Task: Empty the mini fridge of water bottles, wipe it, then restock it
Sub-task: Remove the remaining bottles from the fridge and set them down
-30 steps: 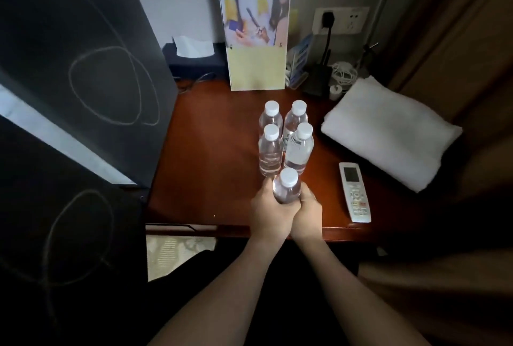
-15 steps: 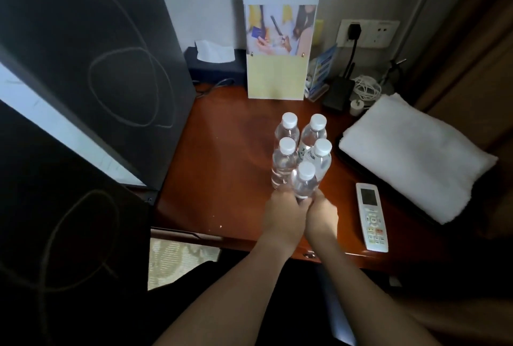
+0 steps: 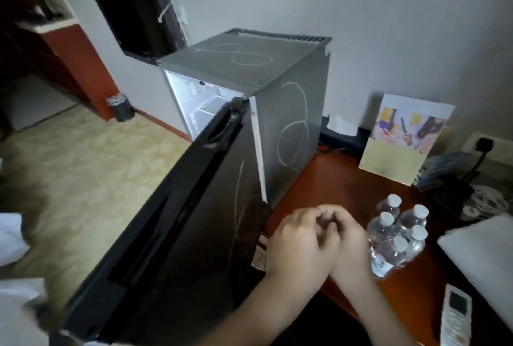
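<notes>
Several clear water bottles (image 3: 397, 234) with white caps stand bunched together on the brown desk (image 3: 347, 187). My left hand (image 3: 299, 243) and my right hand (image 3: 352, 245) are pressed together just left of the bottles, fingers curled, with nothing visible in them. Left of the desk stands the grey mini fridge (image 3: 288, 123), chalk loops on its top and side. Its black door (image 3: 194, 220) is swung open toward me. The lit white interior (image 3: 200, 101) shows a wire shelf; no bottle is visible in the part I can see.
A folded white towel (image 3: 483, 257) and a white remote (image 3: 456, 315) lie at the desk's right. A brochure stand (image 3: 402, 140) and tissue box (image 3: 341, 134) stand against the wall. A small bin (image 3: 120, 108) sits on the beige floor beyond the fridge.
Both hands have let go of the front bottle and moved left, away from the cluster. The view has swung left, bringing the open fridge into sight.
</notes>
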`<action>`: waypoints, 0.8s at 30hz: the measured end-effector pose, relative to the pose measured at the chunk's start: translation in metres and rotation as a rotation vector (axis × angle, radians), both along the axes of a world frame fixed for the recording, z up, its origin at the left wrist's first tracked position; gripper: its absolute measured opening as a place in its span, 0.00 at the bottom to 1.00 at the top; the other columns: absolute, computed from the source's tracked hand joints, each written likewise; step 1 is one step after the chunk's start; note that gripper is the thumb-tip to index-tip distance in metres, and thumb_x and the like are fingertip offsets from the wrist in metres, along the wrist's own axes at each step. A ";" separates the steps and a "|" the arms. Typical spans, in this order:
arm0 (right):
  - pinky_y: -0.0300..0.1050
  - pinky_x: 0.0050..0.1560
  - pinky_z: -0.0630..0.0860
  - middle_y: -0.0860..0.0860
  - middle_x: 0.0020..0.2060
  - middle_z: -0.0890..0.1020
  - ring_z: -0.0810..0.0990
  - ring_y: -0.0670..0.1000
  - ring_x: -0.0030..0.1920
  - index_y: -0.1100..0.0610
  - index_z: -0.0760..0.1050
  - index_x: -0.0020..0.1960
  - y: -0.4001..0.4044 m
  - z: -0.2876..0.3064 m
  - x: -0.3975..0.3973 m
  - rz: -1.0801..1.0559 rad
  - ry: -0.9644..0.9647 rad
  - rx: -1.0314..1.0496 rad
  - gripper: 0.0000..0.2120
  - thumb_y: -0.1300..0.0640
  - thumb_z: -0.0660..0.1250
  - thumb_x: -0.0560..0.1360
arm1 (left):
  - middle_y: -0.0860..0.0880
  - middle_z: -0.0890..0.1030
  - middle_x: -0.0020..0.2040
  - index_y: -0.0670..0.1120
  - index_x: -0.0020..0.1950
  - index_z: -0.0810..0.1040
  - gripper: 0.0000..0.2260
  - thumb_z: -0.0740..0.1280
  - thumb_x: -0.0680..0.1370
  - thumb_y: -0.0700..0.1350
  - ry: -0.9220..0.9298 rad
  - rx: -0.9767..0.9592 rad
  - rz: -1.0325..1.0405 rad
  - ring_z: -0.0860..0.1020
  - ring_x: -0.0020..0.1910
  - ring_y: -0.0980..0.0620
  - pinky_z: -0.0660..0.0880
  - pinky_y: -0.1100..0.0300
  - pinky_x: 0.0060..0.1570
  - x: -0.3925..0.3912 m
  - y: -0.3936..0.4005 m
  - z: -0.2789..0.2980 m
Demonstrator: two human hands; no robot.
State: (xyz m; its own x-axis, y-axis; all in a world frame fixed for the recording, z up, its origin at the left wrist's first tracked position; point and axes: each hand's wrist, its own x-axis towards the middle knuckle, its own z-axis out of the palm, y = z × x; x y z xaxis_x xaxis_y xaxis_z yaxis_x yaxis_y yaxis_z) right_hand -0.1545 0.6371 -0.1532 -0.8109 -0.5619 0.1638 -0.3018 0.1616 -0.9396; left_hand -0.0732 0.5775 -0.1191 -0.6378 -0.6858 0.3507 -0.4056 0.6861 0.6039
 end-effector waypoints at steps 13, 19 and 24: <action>0.57 0.72 0.67 0.45 0.63 0.80 0.74 0.46 0.69 0.51 0.83 0.58 -0.110 0.102 0.124 0.570 0.690 -0.102 0.14 0.56 0.69 0.74 | 0.43 0.84 0.55 0.40 0.55 0.83 0.18 0.61 0.76 0.50 -0.155 -0.567 0.510 0.82 0.51 0.40 0.79 0.47 0.51 0.175 -0.066 0.078; 0.55 0.76 0.59 0.49 0.61 0.82 0.76 0.49 0.67 0.51 0.84 0.57 -0.180 0.099 0.158 0.437 0.807 -0.003 0.17 0.49 0.78 0.70 | 0.46 0.86 0.52 0.42 0.59 0.84 0.14 0.71 0.77 0.47 -0.303 -0.615 0.475 0.84 0.46 0.45 0.79 0.52 0.44 0.219 -0.166 0.076; 0.49 0.71 0.65 0.49 0.50 0.83 0.81 0.53 0.55 0.52 0.85 0.52 -0.247 0.099 0.171 0.250 0.884 0.013 0.14 0.46 0.77 0.71 | 0.51 0.85 0.55 0.47 0.60 0.84 0.17 0.57 0.81 0.49 -0.178 -0.629 0.383 0.82 0.49 0.47 0.76 0.50 0.48 0.228 -0.254 0.068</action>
State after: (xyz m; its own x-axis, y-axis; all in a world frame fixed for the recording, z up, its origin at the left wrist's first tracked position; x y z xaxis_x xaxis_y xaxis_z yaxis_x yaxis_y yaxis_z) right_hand 0.0163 0.3898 -0.0543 -0.2481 -0.7101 0.6590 -0.9373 0.0040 -0.3486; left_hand 0.1545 0.3238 -0.0516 -0.4790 -0.5755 0.6628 -0.7396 0.6713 0.0484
